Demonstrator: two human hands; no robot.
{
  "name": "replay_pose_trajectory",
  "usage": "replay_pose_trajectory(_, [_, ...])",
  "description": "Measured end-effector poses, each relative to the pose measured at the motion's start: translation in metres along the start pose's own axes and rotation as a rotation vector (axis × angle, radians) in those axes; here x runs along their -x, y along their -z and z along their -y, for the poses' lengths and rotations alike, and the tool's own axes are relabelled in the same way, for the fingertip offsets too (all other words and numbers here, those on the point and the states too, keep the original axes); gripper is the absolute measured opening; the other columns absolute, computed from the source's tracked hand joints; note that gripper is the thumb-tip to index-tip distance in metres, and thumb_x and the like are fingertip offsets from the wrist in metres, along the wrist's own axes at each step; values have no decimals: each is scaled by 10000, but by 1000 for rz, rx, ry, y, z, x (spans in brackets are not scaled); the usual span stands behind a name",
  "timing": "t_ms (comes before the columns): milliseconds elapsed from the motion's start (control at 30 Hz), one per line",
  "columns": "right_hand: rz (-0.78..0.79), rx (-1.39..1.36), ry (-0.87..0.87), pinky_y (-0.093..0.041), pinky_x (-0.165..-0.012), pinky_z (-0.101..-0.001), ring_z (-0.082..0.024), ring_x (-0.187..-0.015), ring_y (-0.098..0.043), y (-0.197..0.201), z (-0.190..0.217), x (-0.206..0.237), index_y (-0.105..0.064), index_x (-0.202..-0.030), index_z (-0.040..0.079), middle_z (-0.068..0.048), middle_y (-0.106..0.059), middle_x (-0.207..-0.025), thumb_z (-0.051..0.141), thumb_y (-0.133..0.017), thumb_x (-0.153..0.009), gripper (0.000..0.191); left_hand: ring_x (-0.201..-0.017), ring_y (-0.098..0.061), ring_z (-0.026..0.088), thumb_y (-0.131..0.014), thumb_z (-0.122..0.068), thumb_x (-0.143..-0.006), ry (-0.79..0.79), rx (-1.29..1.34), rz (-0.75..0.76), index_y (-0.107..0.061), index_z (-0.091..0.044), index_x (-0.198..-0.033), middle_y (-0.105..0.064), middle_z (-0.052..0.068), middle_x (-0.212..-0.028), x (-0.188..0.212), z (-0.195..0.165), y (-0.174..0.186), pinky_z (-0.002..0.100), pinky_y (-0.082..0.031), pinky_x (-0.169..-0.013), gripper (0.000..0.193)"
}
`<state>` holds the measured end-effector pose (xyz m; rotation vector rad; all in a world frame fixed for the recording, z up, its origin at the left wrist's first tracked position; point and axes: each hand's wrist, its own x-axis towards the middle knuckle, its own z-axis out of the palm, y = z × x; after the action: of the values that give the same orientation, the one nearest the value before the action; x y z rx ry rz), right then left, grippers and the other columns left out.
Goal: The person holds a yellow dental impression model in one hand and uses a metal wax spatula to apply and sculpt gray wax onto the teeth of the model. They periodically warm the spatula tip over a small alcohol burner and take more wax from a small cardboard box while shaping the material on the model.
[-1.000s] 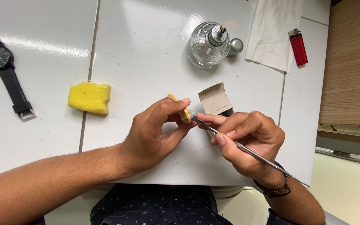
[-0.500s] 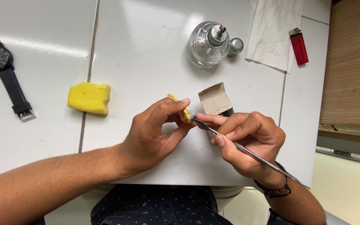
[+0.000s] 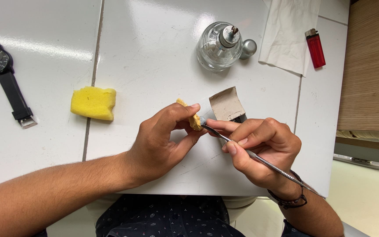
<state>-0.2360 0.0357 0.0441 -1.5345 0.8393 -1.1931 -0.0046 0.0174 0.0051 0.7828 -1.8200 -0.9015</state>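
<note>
My left hand (image 3: 161,142) pinches a small yellow lump (image 3: 194,119) between thumb and fingers, just above the white table (image 3: 145,57). My right hand (image 3: 259,147) grips a thin metal tool (image 3: 264,161) like a pen. The tool's tip touches the yellow lump. A small open cardboard box (image 3: 227,104) lies right behind both hands, partly hidden by my right fingers.
A yellow sponge (image 3: 93,102) lies to the left. A black wristwatch (image 3: 3,74) lies at the far left. At the back stand a glass spirit burner (image 3: 218,46) with its metal cap (image 3: 248,47), a white tissue (image 3: 290,33) and a red lighter (image 3: 316,48). A wooden panel (image 3: 371,66) borders the right.
</note>
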Motion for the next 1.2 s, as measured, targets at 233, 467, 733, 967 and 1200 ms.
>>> replay_pose_trajectory(233, [11,12,-2,-608,-1103,-625,-131,-751,-699,1,1,0,-527,-901,26,-105,-639,-712,-154,-630,-924,208,-978,-726,149,-770,35,-964,5,5,1,-415,-67,-1433,-639,79,-1076,0,0,0,269,-632,-891,597])
replay_pose_trajectory(467, [-13,-35,30,-604,-1118,-629,-114,-739,-685,3,-4,3,-528,-946,24,-113,-646,-736,-116,-633,-962,176,-977,-746,151,-781,17,-956,24,44,18,-417,-55,-1443,-656,91,-1091,-2,-2,0,277,-633,-899,612])
replay_pose_trajectory(733, [-54,-39,11,-630,-1052,-618,-157,-773,-739,9,-7,3,-530,-984,25,-152,-716,-784,-36,-627,-1005,116,-875,-750,82,-775,-38,-928,219,239,129,-464,-29,-1504,-712,73,-1093,-3,-10,3,215,-682,-767,655])
replay_pose_trajectory(967, [-32,-18,16,-617,-1087,-622,-163,-761,-722,5,-4,3,-540,-972,9,-143,-683,-768,-65,-641,-999,128,-862,-730,69,-770,-44,-930,199,193,131,-435,-52,-1554,-709,81,-1127,-3,-9,5,206,-659,-738,708])
replay_pose_trajectory(1200, [-55,-10,-1,-634,-1065,-596,-144,-750,-714,3,-5,3,-536,-943,10,-124,-668,-734,-76,-654,-988,153,-860,-722,66,-763,-36,-941,160,173,117,-429,-61,-1560,-706,68,-1106,-2,-7,4,207,-663,-753,704])
